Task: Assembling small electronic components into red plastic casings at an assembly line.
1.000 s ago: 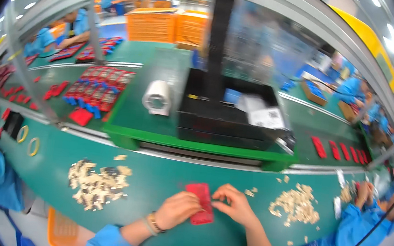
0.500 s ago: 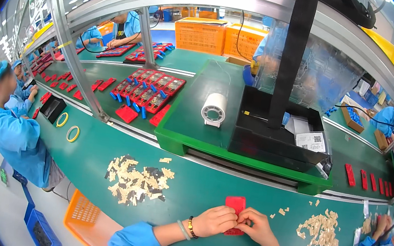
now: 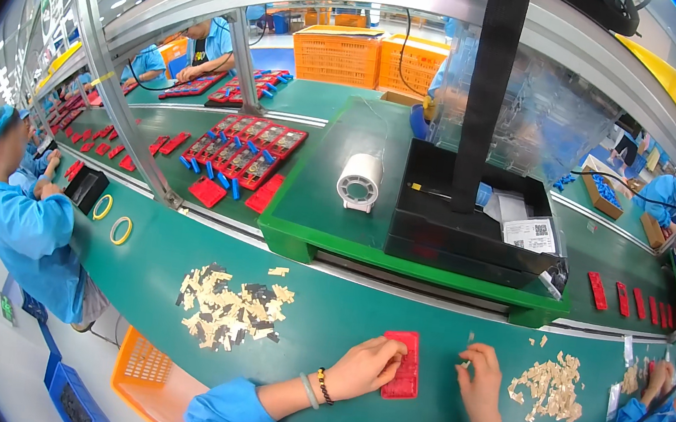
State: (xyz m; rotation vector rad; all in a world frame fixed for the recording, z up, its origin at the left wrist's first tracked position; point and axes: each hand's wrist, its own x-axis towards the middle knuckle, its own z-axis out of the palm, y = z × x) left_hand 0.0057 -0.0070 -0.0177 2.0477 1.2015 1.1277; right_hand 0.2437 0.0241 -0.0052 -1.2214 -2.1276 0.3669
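A red plastic case (image 3: 401,375) lies on the green bench in front of me. My left hand (image 3: 370,370) is closed on its left edge, fingertips resting over the upper left part. Off to the right of the case, my right hand (image 3: 482,381) reaches over the bench with thumb and index finger apart. A small beige piece (image 3: 465,363) shows at those fingertips; a firm grip on it is not visible. Right of that hand spreads a pile of small beige pieces (image 3: 553,388). A mixed pile of beige and black pieces (image 3: 231,307) lies left of my left hand.
Behind the bench, a green-edged platform bears a white cylinder (image 3: 360,182) and a black bin (image 3: 466,255). Red cases (image 3: 251,149) sit on the conveyor. Tape rolls (image 3: 121,230) lie at left, an orange crate (image 3: 144,376) below. Co-workers sit left and right.
My right hand has left the red case and moved right, its fingers parting near the loose beige piece. The left hand stays on the case, which is now more exposed.
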